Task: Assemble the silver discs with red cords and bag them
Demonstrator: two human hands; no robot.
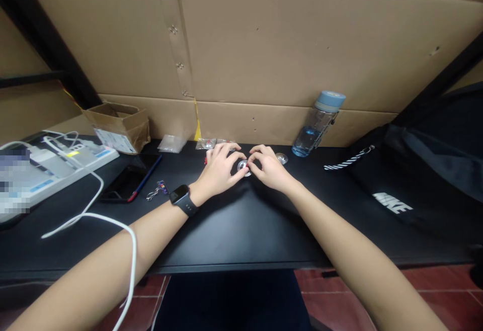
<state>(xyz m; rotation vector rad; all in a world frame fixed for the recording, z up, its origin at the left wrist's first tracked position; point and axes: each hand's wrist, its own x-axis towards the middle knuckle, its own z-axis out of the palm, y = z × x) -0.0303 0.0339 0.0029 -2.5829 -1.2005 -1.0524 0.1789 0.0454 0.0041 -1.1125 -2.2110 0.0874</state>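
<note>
Both my hands meet at the middle of the black table [234, 230]. My left hand [221, 170], with a black watch [183, 200] on its wrist, and my right hand [269, 168] pinch a small round clear and silver piece [243, 165] between their fingertips. A second small round clear piece [282, 158] lies just right of my right hand. Small clear bags [207, 143] with tiny parts lie behind my left hand.
A clear blue-capped water bottle [317, 126] leans against the cardboard wall [287, 44]. A black bag [422, 180] fills the right side. A phone [126, 182], pen [145, 180], keyring [157, 190], cardboard box [118, 126] and white power strip [49, 167] with cables sit left.
</note>
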